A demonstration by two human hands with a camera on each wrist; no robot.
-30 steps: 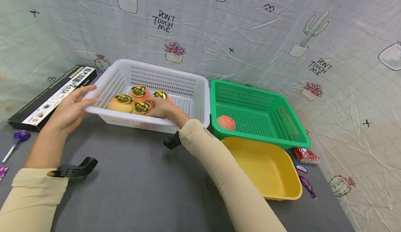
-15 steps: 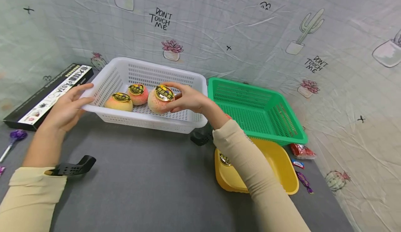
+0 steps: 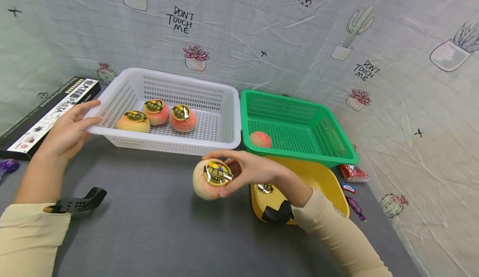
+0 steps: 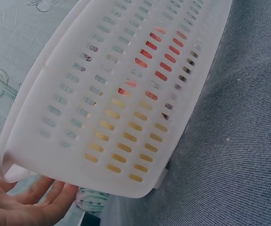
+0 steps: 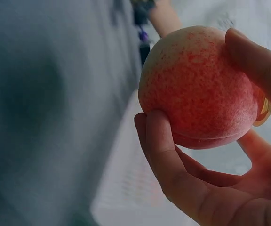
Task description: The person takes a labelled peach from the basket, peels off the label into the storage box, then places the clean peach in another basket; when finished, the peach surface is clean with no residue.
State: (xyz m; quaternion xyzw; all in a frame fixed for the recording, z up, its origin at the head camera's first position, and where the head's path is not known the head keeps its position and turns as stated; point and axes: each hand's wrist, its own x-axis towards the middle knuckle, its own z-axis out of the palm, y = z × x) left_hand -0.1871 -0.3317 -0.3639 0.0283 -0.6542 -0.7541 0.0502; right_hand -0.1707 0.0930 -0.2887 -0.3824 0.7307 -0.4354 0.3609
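Observation:
My right hand [image 3: 254, 171] holds a peach [image 3: 202, 183] with a black-and-gold label above the grey table, in front of the white basket [image 3: 161, 140]. In the right wrist view, thumb and fingers [image 5: 160, 136] curl round the peach's red side. At the basket's left end, my left hand [image 3: 69, 131] grips the rim; in the left wrist view its fingers [image 4: 55, 200] reach under the edge. Inside the white basket lie a yellow peach [image 3: 129, 126] and two redder ones, a peach [image 3: 161, 117] behind it and another peach [image 3: 185, 124] to the right, all labelled.
A green basket [image 3: 299, 154] with one pink peach [image 3: 260, 139] adjoins on the right. In front, a yellow bin [image 3: 337, 189] holds a yellowish labelled thing [image 3: 269, 200], partly hidden by the right arm. A pasta box [image 3: 48, 117] lies far left; wrapped sweets [image 3: 356, 208] lie far right.
My right hand has lifted a peach out of the white basket and brought it forward and right, over the table. The left hand keeps its grip on the basket.

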